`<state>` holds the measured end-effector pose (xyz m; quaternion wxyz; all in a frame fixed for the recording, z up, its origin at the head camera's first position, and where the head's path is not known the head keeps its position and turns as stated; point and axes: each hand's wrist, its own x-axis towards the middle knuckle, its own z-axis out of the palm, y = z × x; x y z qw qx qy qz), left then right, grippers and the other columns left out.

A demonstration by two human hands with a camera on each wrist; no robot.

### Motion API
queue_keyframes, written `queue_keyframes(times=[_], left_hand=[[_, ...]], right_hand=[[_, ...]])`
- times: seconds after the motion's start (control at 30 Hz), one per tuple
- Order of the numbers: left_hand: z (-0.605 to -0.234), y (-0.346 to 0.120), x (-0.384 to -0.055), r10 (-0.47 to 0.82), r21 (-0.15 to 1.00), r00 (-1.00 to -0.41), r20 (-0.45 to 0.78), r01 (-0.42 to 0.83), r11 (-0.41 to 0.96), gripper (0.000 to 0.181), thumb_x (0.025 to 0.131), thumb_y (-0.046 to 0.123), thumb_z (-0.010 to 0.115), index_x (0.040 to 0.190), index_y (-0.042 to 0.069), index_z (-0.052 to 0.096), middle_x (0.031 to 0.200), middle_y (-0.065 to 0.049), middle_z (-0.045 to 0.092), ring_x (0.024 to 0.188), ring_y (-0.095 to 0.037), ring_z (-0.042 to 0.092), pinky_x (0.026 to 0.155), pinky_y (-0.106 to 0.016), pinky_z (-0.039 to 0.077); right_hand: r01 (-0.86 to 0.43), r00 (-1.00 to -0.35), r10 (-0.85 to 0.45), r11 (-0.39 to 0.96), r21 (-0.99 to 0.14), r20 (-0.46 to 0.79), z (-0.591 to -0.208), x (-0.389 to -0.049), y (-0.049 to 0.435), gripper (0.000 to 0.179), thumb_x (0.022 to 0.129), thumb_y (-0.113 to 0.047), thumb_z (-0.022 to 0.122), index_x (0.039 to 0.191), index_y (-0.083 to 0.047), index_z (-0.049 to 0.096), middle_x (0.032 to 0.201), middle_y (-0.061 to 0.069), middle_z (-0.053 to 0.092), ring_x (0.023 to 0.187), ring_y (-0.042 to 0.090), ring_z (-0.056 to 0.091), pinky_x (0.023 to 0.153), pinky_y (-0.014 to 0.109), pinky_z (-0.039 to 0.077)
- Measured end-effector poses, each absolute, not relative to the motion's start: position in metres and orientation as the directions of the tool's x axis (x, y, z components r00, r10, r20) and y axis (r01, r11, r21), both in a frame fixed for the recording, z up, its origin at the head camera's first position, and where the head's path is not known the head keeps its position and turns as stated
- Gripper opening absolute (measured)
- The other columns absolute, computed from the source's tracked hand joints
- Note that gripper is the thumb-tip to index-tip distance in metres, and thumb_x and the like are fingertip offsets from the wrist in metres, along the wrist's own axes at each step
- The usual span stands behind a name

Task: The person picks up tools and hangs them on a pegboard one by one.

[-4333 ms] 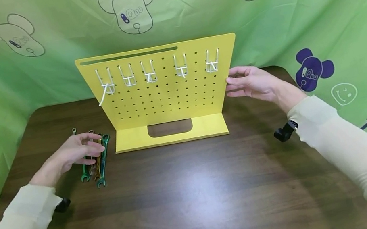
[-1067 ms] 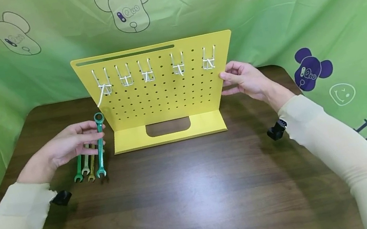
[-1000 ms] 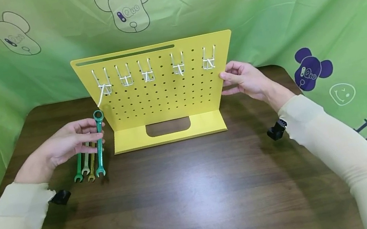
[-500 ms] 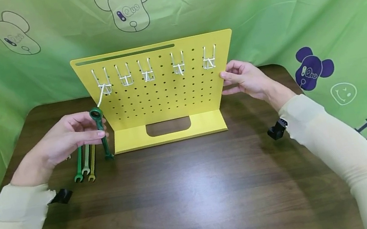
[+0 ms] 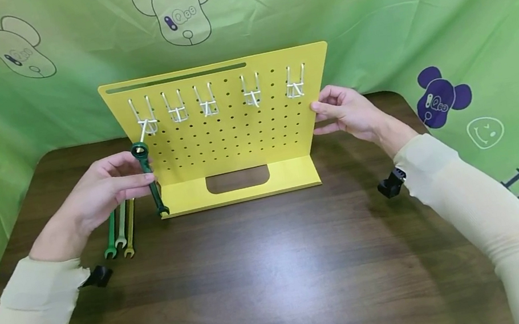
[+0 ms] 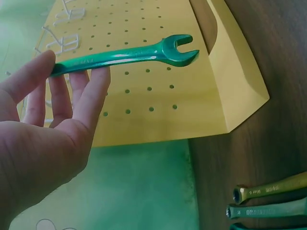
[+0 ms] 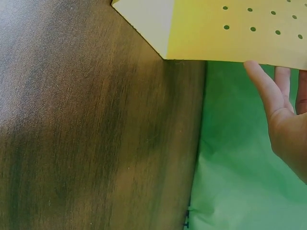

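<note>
My left hand point(image 5: 104, 198) pinches a green combination wrench point(image 6: 115, 57) between thumb and fingers, open end pointing down. Its ring end meets the tip of the long leftmost white hook point(image 5: 144, 129); a pale spot shows inside the ring, but I cannot tell how far the hook passes through. The yellow pegboard point(image 5: 234, 137) stands upright on its own foot. At its right edge my right hand point(image 5: 347, 112) grips the board, thumb in front and other fingers partly behind. A green wrench point(image 5: 111, 237), a pale wrench point(image 5: 121, 227) and a gold wrench point(image 5: 131, 231) lie beneath the left hand.
Several more white hooks, such as the rightmost hook point(image 5: 295, 88), line the board's upper part. The dark wooden table point(image 5: 279, 274) extends in front of the board. Behind and beside it hangs a green printed cloth point(image 5: 253, 6).
My left hand has picked the green wrench from the group, raised it, turned it, and brought its ring right to the leftmost hook's tip. The right hand has taken hold of the board's edge.
</note>
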<state>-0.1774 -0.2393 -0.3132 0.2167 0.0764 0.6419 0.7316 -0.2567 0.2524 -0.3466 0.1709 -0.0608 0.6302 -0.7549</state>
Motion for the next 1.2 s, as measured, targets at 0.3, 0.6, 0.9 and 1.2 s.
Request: queue_keyframes(times=[0.3, 0.6, 0.9, 1.2], left_hand=[[-0.320, -0.233, -0.181, 0.423, 0.965, -0.893, -0.151, -0.225, -0.131, 0.013, 0.086, -0.004, 0.067, 0.095, 0.004, 0.065, 0.102, -0.008, 0.057, 0.092, -0.023, 0.066, 0.086, -0.042, 0.053], [-0.345, -0.227, -0.180, 0.422, 0.963, -0.892, -0.162, -0.237, -0.131, 0.010, 0.089, 0.005, 0.066, 0.098, 0.003, 0.063, 0.100, -0.009, 0.060, 0.092, -0.022, 0.064, 0.093, -0.046, 0.047], [-0.373, -0.222, -0.178, 0.380, 0.956, -0.880, -0.286, -0.287, 0.055, 0.025, 0.091, 0.025, 0.066, 0.102, 0.006, 0.054, 0.106, -0.006, 0.052, 0.100, -0.024, 0.056, 0.099, -0.046, 0.043], [-0.376, -0.220, -0.186, 0.376, 0.951, -0.876, -0.301, -0.303, 0.057, 0.033, 0.092, 0.030, 0.064, 0.108, 0.004, 0.052, 0.106, -0.005, 0.049, 0.100, -0.023, 0.052, 0.099, -0.049, 0.043]], right_hand=[[0.181, -0.936, -0.328, -0.142, -0.973, -0.126, -0.347, -0.258, 0.252, 0.011, 0.089, -0.007, 0.066, 0.095, -0.005, 0.058, 0.094, 0.009, 0.061, 0.089, 0.027, 0.065, 0.090, 0.062, 0.041], [0.181, -0.933, -0.338, -0.133, -0.974, -0.127, -0.347, -0.258, 0.252, 0.012, 0.089, -0.008, 0.066, 0.097, -0.005, 0.058, 0.097, 0.010, 0.059, 0.091, 0.028, 0.064, 0.091, 0.063, 0.039], [0.166, -0.934, -0.337, -0.127, -0.978, -0.115, -0.346, -0.258, 0.251, 0.013, 0.090, -0.008, 0.065, 0.097, -0.003, 0.056, 0.098, 0.011, 0.061, 0.091, 0.028, 0.064, 0.089, 0.061, 0.042], [0.175, -0.934, -0.338, -0.151, -0.973, -0.116, -0.348, -0.257, 0.252, 0.012, 0.089, -0.008, 0.065, 0.097, -0.003, 0.056, 0.098, 0.009, 0.060, 0.089, 0.026, 0.065, 0.088, 0.061, 0.043]])
